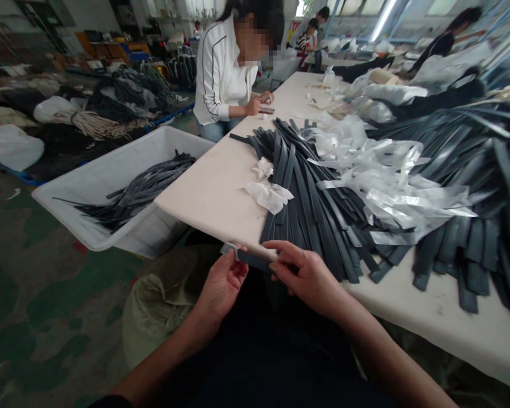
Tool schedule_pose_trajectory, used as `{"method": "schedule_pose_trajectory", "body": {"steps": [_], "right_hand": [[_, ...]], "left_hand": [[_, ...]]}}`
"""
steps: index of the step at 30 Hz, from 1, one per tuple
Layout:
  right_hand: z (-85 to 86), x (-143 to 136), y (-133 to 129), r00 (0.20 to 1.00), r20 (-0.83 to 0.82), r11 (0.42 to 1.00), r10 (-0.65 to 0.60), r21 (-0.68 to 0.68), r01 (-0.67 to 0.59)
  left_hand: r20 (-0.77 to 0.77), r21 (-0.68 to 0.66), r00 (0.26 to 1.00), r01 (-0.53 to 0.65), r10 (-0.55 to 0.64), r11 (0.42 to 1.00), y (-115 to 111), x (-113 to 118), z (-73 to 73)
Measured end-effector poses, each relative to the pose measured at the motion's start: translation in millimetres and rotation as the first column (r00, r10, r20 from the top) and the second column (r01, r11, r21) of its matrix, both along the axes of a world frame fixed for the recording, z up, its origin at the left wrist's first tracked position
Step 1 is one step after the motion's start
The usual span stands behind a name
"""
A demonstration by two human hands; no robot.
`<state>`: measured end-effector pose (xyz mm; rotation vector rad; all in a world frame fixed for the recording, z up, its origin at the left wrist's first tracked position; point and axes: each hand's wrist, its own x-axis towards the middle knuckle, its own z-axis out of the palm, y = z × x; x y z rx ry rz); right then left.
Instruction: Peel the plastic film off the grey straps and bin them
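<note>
Between my two hands, just off the table's front edge, is a dark strip [255,260] with a pale, whitish piece [229,248] at its left end. My left hand [226,279] is closed on that left end, thumb on top. My right hand [300,271] pinches the strip's right end, its index finger stretched out above. A large fan of similar dark strips [300,195] lies on the table beyond my right hand. A crumpled white wipe or tissue [268,195] rests against the pile's left side.
The pale table [208,198] has a corner ahead of my left hand. Clear plastic strips [391,175] cover part of the pile. A white tub [68,192] with dark strips stands left. A co-worker in a white jacket [221,68] sits across the table's left edge, handling a strip.
</note>
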<state>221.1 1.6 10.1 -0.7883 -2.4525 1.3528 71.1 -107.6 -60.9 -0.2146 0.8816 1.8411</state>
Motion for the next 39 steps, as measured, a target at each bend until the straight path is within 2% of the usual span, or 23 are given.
{"method": "schedule_pose_trajectory", "body": {"steps": [2,5,7,11,15,18,24,26,28,30,32,34,36,39], "right_hand": [[5.3,11.5,1.8,0.999,0.049,0.996,-0.022,0.085,0.018],[9.9,21.0,-1.7,0.992,0.116,0.973,-0.056,0.229,0.028],[6.3,16.7,-6.4,0.988,0.139,0.967,-0.062,0.255,0.025],[-7.2,4.9,-9.7,0.991,0.118,0.981,-0.065,0.188,0.042],[-2.8,24.0,-3.5,0.999,0.041,1.0,-0.008,0.023,0.007],[3.5,37.6,-0.8,0.998,0.067,0.999,-0.024,-0.021,0.025],[-13.2,9.6,-1.9,0.995,0.087,0.997,-0.057,0.062,0.051],[-13.4,9.6,0.1,0.998,0.057,0.998,0.001,0.06,-0.005],[-5.7,22.3,2.5,0.989,-0.002,0.989,0.147,0.022,-0.147],[5.5,41.3,3.8,0.95,-0.072,0.951,0.304,-0.028,-0.307],[14.3,56.8,3.1,0.923,-0.126,0.928,0.362,-0.04,-0.37],[16.3,62.6,0.1,0.927,-0.187,0.945,0.326,0.039,-0.324],[11.2,58.7,-3.5,0.925,-0.255,0.955,0.281,0.173,-0.242],[-4.4,43.9,-6.6,0.915,-0.301,0.918,0.268,0.369,-0.148]], "left_hand": [[-0.057,0.001,0.998,-0.036,0.036,0.999,-0.9,-3.3,-1.3],[-0.073,-0.012,0.996,0.044,-0.045,0.999,-2.3,5.1,-2.5],[-0.059,-0.021,0.991,0.117,-0.118,0.993,-1.8,17.8,-2.6],[-0.077,-0.014,0.972,0.222,-0.223,0.975,0.9,30.2,-1.6],[-0.09,-0.038,0.991,0.099,-0.102,0.994,2.5,9.1,-4.2],[-0.089,-0.067,0.994,0.053,-0.059,0.996,3.1,-0.8,-7.0],[-0.09,0.001,0.956,0.28,-0.278,0.96,6.2,23.5,-1.3],[-0.088,-0.021,0.957,0.275,-0.275,0.961,6.4,22.2,0.0],[-0.058,-0.071,0.974,0.213,-0.217,0.974,5.6,12.6,-0.3],[-0.015,-0.118,0.987,0.159,-0.162,0.98,4.0,0.8,-0.7],[0.025,-0.139,0.99,0.139,-0.137,0.98,2.4,-7.0,0.0],[0.054,-0.145,0.987,0.156,-0.149,0.977,1.7,-8.0,1.9],[0.067,-0.141,0.982,0.184,-0.176,0.973,1.6,-4.0,4.0],[0.063,-0.125,0.973,0.227,-0.22,0.966,1.0,3.8,4.4]]}}
